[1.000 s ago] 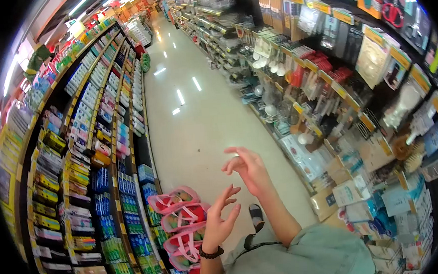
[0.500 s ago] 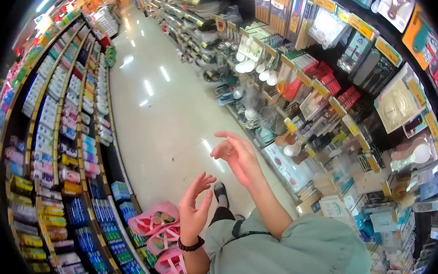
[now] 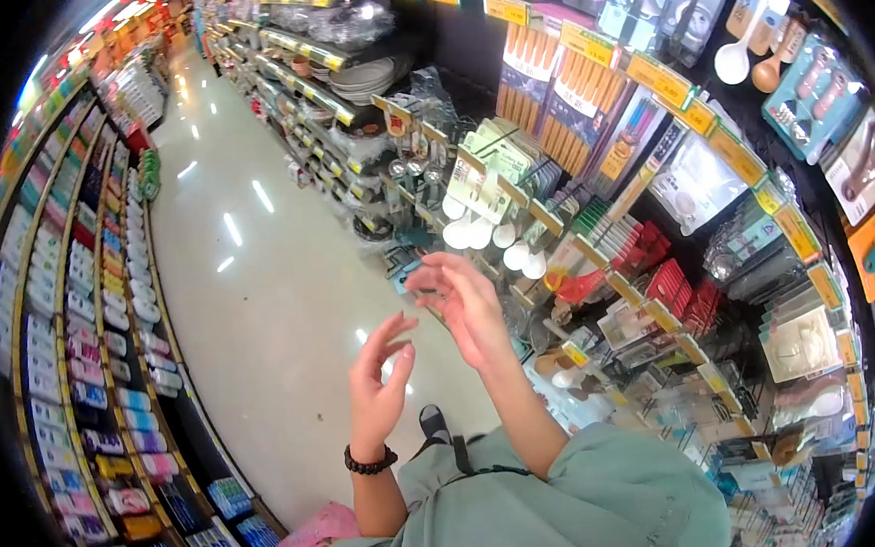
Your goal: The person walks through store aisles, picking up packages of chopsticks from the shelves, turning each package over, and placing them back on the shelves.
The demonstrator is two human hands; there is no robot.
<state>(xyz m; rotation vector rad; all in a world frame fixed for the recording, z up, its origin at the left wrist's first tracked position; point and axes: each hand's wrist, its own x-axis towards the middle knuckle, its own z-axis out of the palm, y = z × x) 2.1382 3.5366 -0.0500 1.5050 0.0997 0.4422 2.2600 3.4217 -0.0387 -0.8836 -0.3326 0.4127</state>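
Note:
My left hand (image 3: 382, 382) is raised over the aisle floor, fingers apart and holding nothing. A dark beaded bracelet (image 3: 371, 462) circles that wrist. My right hand (image 3: 463, 307) is a little higher and to the right, its fingers loosely curved with nothing in them. Neither hand touches the goods. Closest to the right hand in view are white spoons (image 3: 475, 233) hanging on cards from the right-hand rack. Packs of wooden chopsticks (image 3: 577, 104) hang above them. Below the left arm a pink bag (image 3: 314, 542) shows partly, its lower part cut off by the frame.
Shelves of bottles and packets (image 3: 87, 365) line the left side. On the right, a rack holds red utensils (image 3: 669, 289), a white ladle (image 3: 732, 63) and stacked plates (image 3: 364, 79) farther back. Between them runs a shiny tiled floor (image 3: 261, 334). My shoe (image 3: 433, 422) stands on it.
My view has turned toward the right-hand rack, so its goods sit larger and further into view. Both hands remain raised and empty. Less of the pink bags shows at the bottom.

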